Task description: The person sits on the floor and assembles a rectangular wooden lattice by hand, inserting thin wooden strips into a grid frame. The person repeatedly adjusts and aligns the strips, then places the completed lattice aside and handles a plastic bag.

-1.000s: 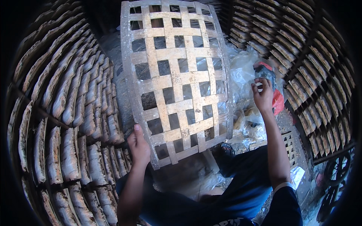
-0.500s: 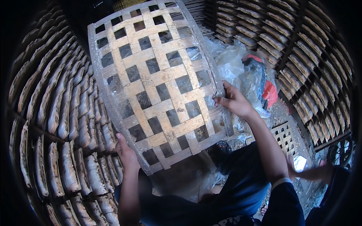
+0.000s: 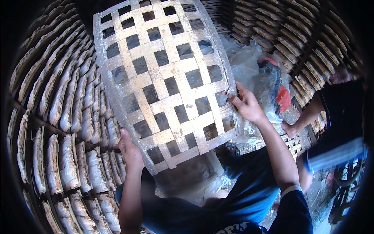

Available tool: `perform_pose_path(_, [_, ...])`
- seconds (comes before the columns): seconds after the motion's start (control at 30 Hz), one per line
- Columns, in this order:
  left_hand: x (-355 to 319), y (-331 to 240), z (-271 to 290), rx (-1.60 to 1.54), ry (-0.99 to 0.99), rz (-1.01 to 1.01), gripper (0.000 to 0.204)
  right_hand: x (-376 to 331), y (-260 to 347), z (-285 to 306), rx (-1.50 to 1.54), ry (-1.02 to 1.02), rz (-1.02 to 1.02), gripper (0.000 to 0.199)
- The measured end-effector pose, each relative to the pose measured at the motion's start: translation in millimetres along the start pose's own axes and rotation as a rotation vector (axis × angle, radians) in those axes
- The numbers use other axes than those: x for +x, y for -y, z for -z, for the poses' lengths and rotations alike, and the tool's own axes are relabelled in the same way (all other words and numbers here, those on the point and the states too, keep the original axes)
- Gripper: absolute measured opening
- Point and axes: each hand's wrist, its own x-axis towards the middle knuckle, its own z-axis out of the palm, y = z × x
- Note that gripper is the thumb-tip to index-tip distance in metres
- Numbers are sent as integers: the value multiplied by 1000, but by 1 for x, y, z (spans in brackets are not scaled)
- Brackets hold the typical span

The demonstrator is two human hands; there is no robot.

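A large flat woven tray of pale bamboo strips (image 3: 167,78), open lattice with square gaps and a grey rounded rim, is held up in front of the person, tilted so that its far end leans up and away to the top of the view and its near end hangs above the person's lap. The left hand (image 3: 130,150) grips the tray's lower left rim, fingers curled under the edge and thumb along the side, with the bare forearm rising straight up from the lower edge of the picture. The right hand (image 3: 245,105) clamps the right rim about halfway along, thumb on the near face and fingers wrapped round the edge, the arm stretched out and up from a dark blue sleeve with a white cuff. Both hands are closed on the tray and set well apart, one at each side. To the left stand racks of stacked trays loaded with pale dried slabs (image 3: 66,128), and more such stacks (image 3: 307,43) curve across the upper right. Behind the tray's right side lies crumpled clear plastic sheeting (image 3: 245,62) with a red and dark bundle (image 3: 278,87) in it. At the right edge another person in dark clothing (image 3: 339,113) bends, an arm reaching down near a small woven mat (image 3: 294,142).
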Motion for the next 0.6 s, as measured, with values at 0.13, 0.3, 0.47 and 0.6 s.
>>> perform_pose_path(0.13, [-7, -3, -5, 61, -89, 6, 60, 4, -3, -14, -165, -153, -11, 34])
perform_pose_path(0.3, [-6, 0, -1, 49, -48, 4, 61, 17, -8, -26, -403, -330, 33, 34])
perform_pose_path(0.47, [-9, -15, -9, 98, -70, -3, 61, 26, 0, -19, -408, -225, -130, 32])
perform_pose_path(0.6, [-12, -25, -10, 149, -71, 60, 60, 42, -7, -4, -217, -125, -214, 30])
